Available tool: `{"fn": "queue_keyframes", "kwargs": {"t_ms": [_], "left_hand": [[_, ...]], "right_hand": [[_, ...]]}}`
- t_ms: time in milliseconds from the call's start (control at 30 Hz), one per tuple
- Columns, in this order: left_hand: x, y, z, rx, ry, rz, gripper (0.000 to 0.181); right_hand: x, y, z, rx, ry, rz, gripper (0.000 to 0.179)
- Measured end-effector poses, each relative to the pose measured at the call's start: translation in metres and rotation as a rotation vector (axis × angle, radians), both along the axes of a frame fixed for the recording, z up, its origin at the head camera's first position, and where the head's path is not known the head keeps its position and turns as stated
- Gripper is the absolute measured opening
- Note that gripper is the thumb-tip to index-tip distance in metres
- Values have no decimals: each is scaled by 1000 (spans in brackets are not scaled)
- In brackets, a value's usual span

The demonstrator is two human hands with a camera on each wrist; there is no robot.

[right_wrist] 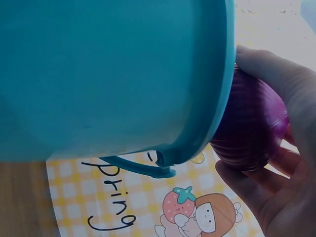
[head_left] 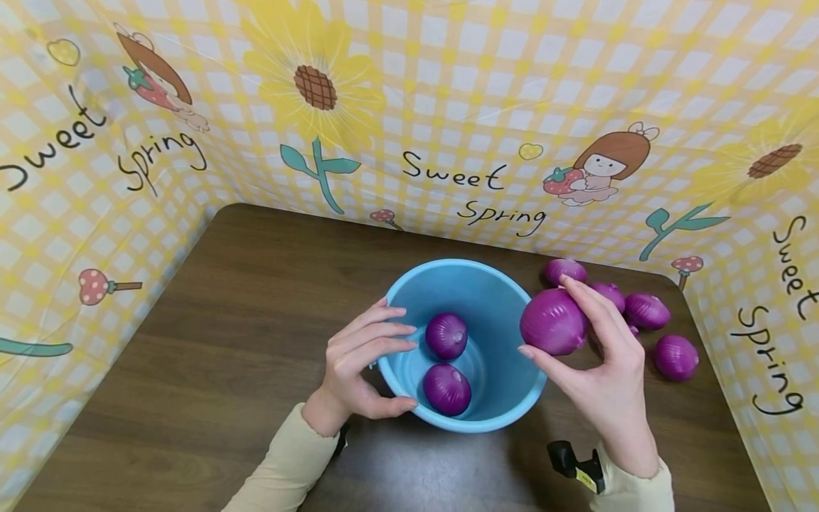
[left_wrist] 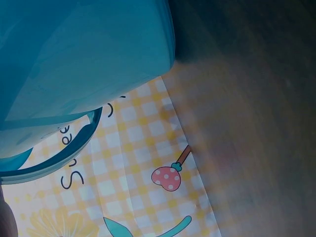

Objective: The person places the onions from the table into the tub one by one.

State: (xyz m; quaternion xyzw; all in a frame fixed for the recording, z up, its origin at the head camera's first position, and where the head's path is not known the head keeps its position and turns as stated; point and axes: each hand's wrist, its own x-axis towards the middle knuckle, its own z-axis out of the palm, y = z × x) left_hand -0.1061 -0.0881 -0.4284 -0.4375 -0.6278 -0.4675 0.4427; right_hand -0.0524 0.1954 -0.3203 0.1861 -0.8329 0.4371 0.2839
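Observation:
A light blue bucket [head_left: 493,419] stands upright on the table with two purple onions, one [head_left: 446,336] behind the other [head_left: 447,390], on its bottom. My left hand [head_left: 358,359] holds the bucket's left rim, its fingers reaching over the edge and its thumb at the near side. Between thumb and fingers, my right hand [head_left: 611,370] grips another purple onion [head_left: 552,321] at the bucket's right rim. In the right wrist view this onion [right_wrist: 252,118] shows just beyond the rim, partly covered by it.
Several more purple onions lie on the table's right side, among them one at the back [head_left: 565,271] and one farthest right [head_left: 676,358]. The brown wooden table [head_left: 211,355] is walled in by yellow checked cloth [head_left: 448,85]. A bucket handle [left_wrist: 74,148] hangs at the bucket's side.

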Motion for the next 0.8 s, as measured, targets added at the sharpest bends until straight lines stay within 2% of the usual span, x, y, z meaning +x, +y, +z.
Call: {"fn": "queue_keyframes", "kwargs": {"t_ms": [233, 633, 800], "left_hand": [[0, 0, 1, 1, 1, -2, 57], [0, 0, 2, -1, 4, -3, 57], [0, 0, 1, 0, 5, -1, 57]], "right_hand": [[-3, -2, -3, 3, 28, 37, 81], [-2, -7, -7, 0, -12, 72, 89], [-3, -10, -9, -15, 2, 109, 87]]}}
